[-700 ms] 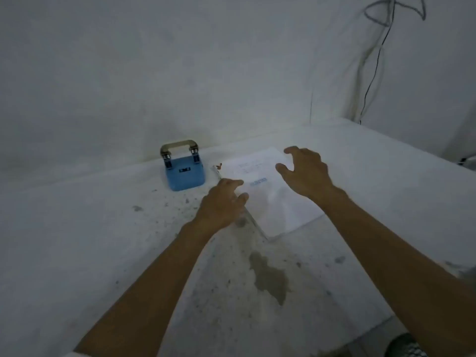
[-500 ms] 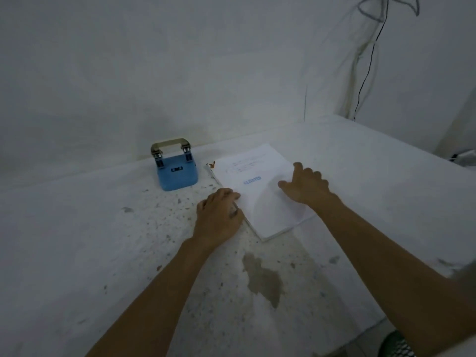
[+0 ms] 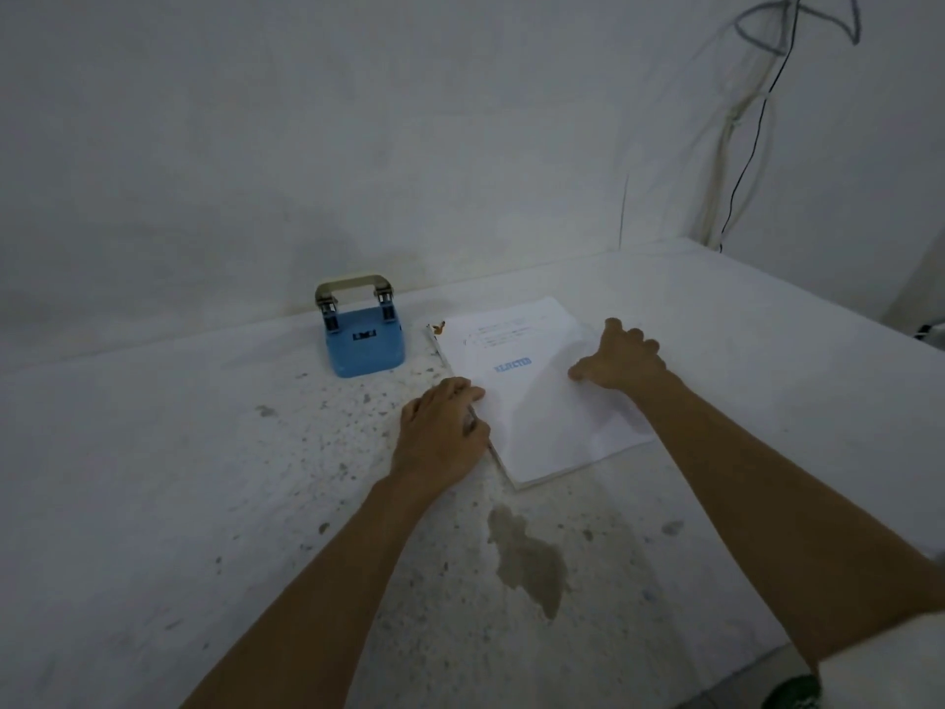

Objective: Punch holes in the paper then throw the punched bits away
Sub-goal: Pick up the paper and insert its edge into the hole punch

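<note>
1. Your paper [image 3: 532, 396] is a thin white stack lying flat at centre frame on the speckled counter [image 3: 255, 504], stamped in blue on top; it looks unpunched.
2. Expect it to be light, floppy and quick to fan or slide, so take it by both long edges and keep the sheets squared.
3. Your left hand [image 3: 441, 431] lies palm down on the stack's left edge, fingers loosely curled; whether it pinches any sheets, you cannot tell.
4. Your right hand [image 3: 621, 362] rests spread on the right edge, holding nothing.
5. The blue hole punch [image 3: 362, 334] stands near the stack's upper left, apart from it, against the wall.
6. A damp-looking stain [image 3: 526, 557] lies just below the stack; keep the paper off it.
</note>
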